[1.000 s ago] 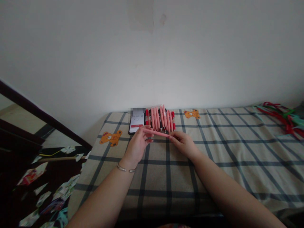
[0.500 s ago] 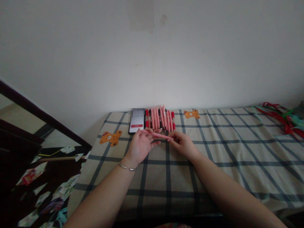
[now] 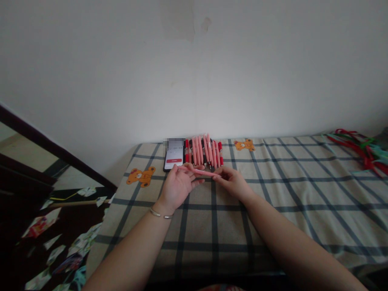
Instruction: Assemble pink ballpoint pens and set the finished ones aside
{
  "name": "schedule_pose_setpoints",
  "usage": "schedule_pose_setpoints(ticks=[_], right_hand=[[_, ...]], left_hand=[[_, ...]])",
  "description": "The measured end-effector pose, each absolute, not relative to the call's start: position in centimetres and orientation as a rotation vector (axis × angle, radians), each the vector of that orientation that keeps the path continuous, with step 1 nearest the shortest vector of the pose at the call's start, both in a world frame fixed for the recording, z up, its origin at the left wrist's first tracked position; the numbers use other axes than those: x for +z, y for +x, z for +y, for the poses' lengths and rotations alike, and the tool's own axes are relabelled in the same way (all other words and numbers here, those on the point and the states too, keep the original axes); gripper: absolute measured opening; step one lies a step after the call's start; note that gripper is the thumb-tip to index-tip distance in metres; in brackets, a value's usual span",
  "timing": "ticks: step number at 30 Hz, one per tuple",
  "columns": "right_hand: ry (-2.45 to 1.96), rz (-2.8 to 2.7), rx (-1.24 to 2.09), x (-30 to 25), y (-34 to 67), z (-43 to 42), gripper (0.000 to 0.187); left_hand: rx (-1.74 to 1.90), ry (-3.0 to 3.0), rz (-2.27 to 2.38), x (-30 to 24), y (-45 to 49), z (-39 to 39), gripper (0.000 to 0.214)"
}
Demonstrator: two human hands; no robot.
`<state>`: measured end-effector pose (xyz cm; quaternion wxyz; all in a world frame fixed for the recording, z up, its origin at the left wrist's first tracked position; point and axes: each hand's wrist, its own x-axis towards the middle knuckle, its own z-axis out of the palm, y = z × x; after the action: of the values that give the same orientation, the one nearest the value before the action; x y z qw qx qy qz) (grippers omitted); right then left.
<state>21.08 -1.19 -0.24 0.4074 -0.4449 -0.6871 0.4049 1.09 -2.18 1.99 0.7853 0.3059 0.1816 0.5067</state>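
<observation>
A slim pink pen lies roughly level between my two hands, above the checked cloth. My left hand, palm turned up, holds its left end between thumb and fingers. At the other end my right hand pinches the pen between thumb and fingertips. Just beyond the hands lies a row of pens, several pink and others red or dark. A phone with a lit screen rests at the row's left side, close to my left fingertips.
The checked cloth covers the surface, which meets a pale wall at the back. Red and green ribbons lie in a heap at the far right. Left of the edge, scattered papers lie lower down, beside a dark rail.
The hands keep nearly the same pose on the pink pen. The whole view has shifted very slightly; the pens and phone have not moved.
</observation>
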Motion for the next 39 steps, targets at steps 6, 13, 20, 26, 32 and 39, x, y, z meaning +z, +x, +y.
schedule_pose_setpoints(ticks=[6,13,20,26,32,39], right_hand=[[-1.114,-1.748,1.030,-0.4,21.1,-1.0,0.017],[-1.155,-1.782,1.007,-0.5,21.3,-1.1,0.018],[-1.163,-1.736,1.009,-0.3,21.3,-0.9,0.019],[-1.152,-1.722,1.012,-0.2,21.3,-1.0,0.019],[-1.146,-1.702,1.013,-0.2,21.2,-1.1,0.019],[-1.152,-1.699,1.011,-0.4,21.1,-1.1,0.017]], left_hand=[[1.184,0.736,0.407,2.5,1.5,-2.5,0.026],[1.107,0.690,0.392,2.5,1.0,-2.0,0.022],[1.085,0.623,0.435,2.0,1.0,-1.7,0.030],[1.057,0.581,0.458,1.6,0.9,-1.5,0.030],[1.090,0.601,0.457,1.8,0.7,-1.5,0.022],[1.066,0.594,0.478,1.7,0.7,-1.5,0.027]])
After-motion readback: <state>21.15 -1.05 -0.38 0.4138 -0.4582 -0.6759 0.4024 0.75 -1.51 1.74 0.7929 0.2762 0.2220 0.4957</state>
